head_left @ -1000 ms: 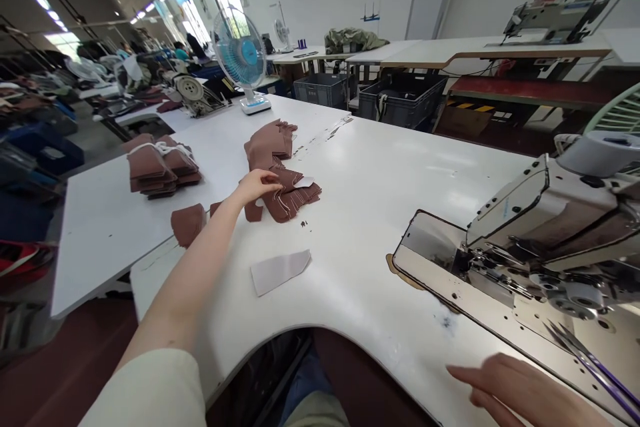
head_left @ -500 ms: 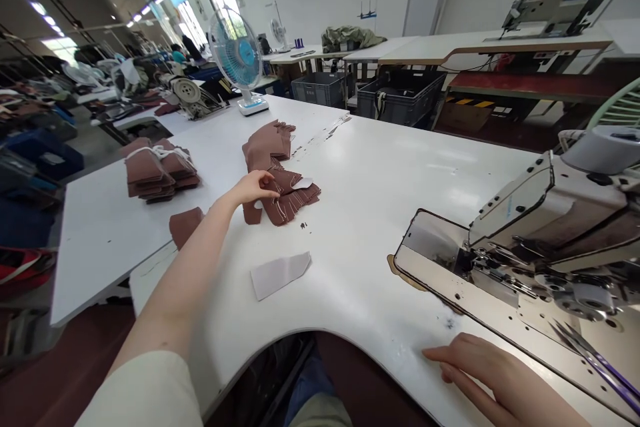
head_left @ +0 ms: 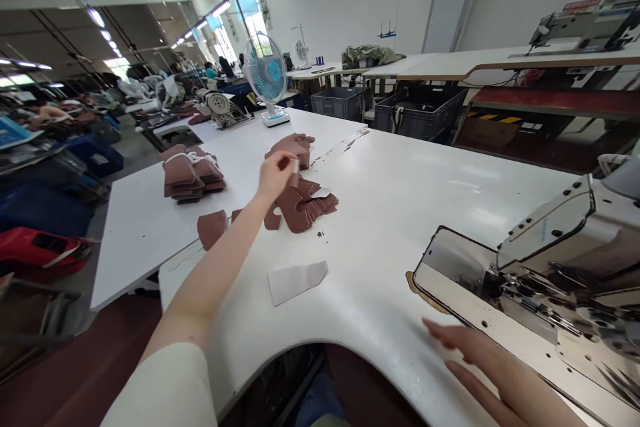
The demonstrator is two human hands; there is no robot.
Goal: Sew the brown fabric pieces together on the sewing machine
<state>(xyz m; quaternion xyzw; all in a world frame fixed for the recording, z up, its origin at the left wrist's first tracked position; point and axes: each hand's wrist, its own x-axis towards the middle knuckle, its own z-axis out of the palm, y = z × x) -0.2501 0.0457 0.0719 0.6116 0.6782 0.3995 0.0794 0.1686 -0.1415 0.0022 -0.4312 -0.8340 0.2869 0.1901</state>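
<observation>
My left hand (head_left: 278, 175) is raised over the brown fabric pieces (head_left: 307, 207), its thumb and fingers pinching a small brown piece (head_left: 295, 177). Fanned and overlapping, the other pieces lie on the white table (head_left: 380, 227), with a small pale scrap (head_left: 321, 193) among them. Nearer the front edge lies a flat light-grey piece (head_left: 297, 282). At the lower right my right hand (head_left: 493, 370) hovers with its fingers apart and holds nothing, close to the base of the sewing machine (head_left: 540, 307).
Left of my forearm are a tied brown bundle (head_left: 193, 173) and a loose brown piece (head_left: 212, 229). A fan (head_left: 270, 80) stands at the back. Scissors (head_left: 623, 383) lie right of my right hand. The table's front edge curves inward.
My left hand has lifted and moved away from me, now with a brown piece in its pinch. My right hand's fingers have spread wider. The view has shifted left.
</observation>
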